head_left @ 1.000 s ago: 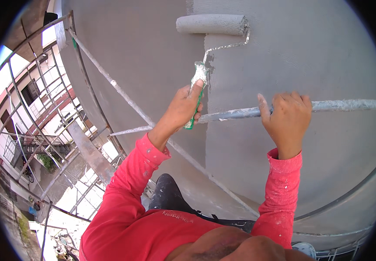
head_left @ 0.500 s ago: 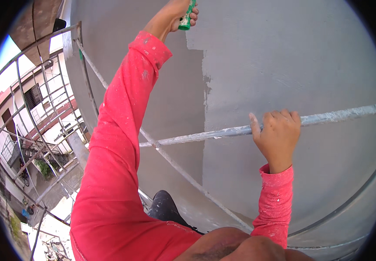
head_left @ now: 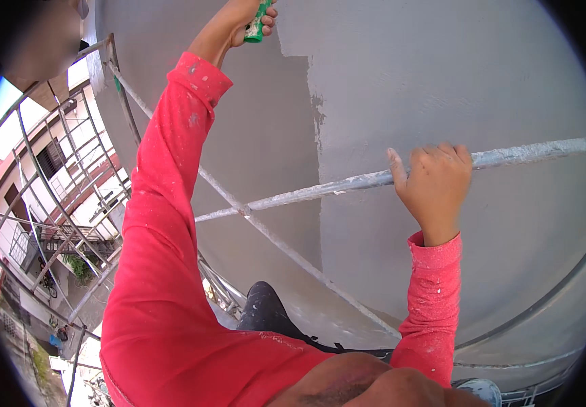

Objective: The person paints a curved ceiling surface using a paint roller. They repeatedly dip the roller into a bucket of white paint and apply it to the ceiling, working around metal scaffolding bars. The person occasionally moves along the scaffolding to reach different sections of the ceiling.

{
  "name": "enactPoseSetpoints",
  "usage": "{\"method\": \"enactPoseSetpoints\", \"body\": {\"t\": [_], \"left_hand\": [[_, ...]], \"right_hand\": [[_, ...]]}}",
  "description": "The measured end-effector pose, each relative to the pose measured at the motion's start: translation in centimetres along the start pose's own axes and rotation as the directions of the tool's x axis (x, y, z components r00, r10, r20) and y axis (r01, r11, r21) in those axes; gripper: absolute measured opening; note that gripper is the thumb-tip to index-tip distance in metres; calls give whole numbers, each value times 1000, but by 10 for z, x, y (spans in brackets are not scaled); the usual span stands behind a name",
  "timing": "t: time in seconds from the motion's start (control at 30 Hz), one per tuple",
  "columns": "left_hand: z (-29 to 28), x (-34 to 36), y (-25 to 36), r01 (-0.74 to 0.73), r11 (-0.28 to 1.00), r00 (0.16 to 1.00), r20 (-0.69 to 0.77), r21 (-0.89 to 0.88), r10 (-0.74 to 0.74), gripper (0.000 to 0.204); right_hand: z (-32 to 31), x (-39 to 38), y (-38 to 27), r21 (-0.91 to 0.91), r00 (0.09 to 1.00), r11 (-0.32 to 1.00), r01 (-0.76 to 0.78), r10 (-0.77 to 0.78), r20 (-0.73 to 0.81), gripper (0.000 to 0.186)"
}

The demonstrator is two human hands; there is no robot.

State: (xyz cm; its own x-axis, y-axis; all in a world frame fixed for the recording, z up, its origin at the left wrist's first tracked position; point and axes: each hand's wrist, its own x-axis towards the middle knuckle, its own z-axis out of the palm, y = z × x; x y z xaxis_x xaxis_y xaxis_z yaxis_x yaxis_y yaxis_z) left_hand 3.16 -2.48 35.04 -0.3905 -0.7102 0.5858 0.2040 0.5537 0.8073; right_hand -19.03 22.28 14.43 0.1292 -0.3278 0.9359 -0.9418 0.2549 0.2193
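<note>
High on the wall, my left hand (head_left: 237, 19) is closed around a green, paint-spattered handle (head_left: 255, 28). The tool's working end lies beyond the upper edge of the picture, so its kind does not show. Lower and to the right, my right hand (head_left: 437, 184) is wrapped over a paint-crusted metal scaffold pipe (head_left: 537, 153), its thumb pointing up along the near side. Behind both hands stands a grey wall (head_left: 401, 81), lighter on the right. A ragged vertical edge divides it from a darker grey area (head_left: 259, 136) on the left.
A diagonal brace (head_left: 306, 263) crosses the pipe and runs down to the right. Scaffold framing (head_left: 124, 98) stands at left, with a building (head_left: 55, 152) and the ground far below. My dark-clad leg (head_left: 266, 306) is bent near the wall. Another pipe (head_left: 537, 308) curves at lower right.
My left hand and the green handle appear slightly farther left and higher, while the whole view has shifted a little. My right hand keeps its hold on the pipe.
</note>
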Motion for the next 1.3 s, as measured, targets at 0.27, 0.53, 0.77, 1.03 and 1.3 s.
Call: {"method": "enactPoseSetpoints", "body": {"t": [0.27,0.53,0.77,1.03,1.3], "left_hand": [[13,-163,-109,323,946,946,10,6,-323,57],[11,-264,-170,525,844,844,63,107,-533,54],[3,-200,-125,414,909,910,2,56,-414,55],[-4,-83,-14,174,981,985,-6,80,-174,56],[-30,44,68,-78,995,991,110,65,71,39]], "right_hand": [[0,1,-3,-5,1000,1000,20,-20,-18,43],[3,3,-3,-7,999,999,36,-36,-28,48],[0,2,-3,-2,1000,1000,15,-15,-10,47],[-3,3,-7,-5,1000,1000,-3,3,12,45],[-6,3,-6,11,1000,1000,-19,19,23,43]]}}
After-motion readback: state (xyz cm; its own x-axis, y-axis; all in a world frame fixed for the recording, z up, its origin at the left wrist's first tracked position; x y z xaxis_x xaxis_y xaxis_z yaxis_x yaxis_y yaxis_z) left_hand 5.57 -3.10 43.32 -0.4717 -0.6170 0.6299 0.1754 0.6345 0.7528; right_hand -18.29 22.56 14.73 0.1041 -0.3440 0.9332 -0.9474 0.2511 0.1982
